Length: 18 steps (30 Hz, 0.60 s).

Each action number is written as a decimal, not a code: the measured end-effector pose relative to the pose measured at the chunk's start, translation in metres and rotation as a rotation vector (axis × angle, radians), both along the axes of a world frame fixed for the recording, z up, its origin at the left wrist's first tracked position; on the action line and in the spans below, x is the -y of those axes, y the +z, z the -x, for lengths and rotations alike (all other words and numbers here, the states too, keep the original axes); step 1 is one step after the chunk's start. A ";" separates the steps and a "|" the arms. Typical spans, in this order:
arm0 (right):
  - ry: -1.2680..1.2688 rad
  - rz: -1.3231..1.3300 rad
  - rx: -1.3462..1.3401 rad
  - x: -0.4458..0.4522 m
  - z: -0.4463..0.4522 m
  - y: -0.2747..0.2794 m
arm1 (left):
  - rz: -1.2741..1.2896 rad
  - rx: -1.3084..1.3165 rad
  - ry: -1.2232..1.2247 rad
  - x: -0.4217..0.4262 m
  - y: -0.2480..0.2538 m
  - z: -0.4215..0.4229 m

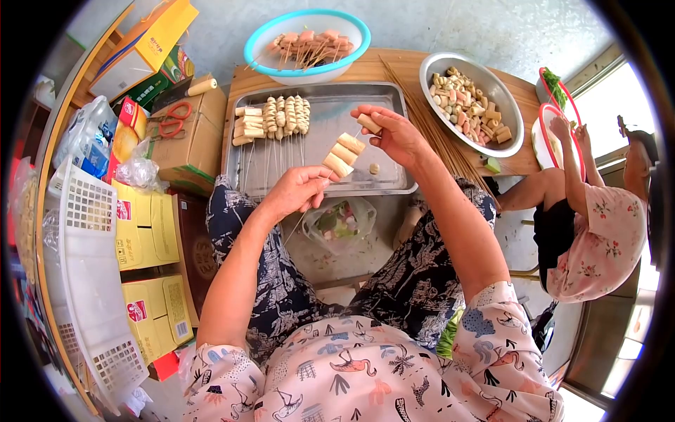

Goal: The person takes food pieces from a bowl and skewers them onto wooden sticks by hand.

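Left hand [299,191]: closed around one loaded skewer [344,154], below three threaded pieces.
Right hand [391,133]: pinching one more piece [369,124] at the skewer tip.
Skewer: held over the front edge of the metal tray [337,112].
Loose piece [374,169]: one, towards the tray's front right corner.
Blue-rimmed bowl [249,49]: one, at the back edge of the table [404,63].
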State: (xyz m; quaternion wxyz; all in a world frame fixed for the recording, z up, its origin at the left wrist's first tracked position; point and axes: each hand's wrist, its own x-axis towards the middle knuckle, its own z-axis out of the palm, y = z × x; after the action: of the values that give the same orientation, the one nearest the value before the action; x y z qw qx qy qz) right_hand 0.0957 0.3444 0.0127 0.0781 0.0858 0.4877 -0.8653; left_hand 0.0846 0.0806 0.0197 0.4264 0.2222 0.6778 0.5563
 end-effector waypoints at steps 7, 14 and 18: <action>-0.008 -0.006 0.018 0.000 0.000 0.000 | 0.009 0.004 -0.002 0.000 0.003 -0.002; 0.003 0.053 0.018 0.000 0.001 -0.006 | 0.011 0.001 -0.012 0.000 0.002 -0.001; -0.008 0.070 0.024 0.002 0.001 -0.004 | 0.010 -0.008 -0.015 0.000 0.000 0.000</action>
State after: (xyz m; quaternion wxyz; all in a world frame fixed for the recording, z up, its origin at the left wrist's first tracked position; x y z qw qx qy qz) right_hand 0.0948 0.3423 0.0086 0.0836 0.0953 0.4559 -0.8809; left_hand 0.0849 0.0805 0.0196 0.4291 0.2273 0.6806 0.5486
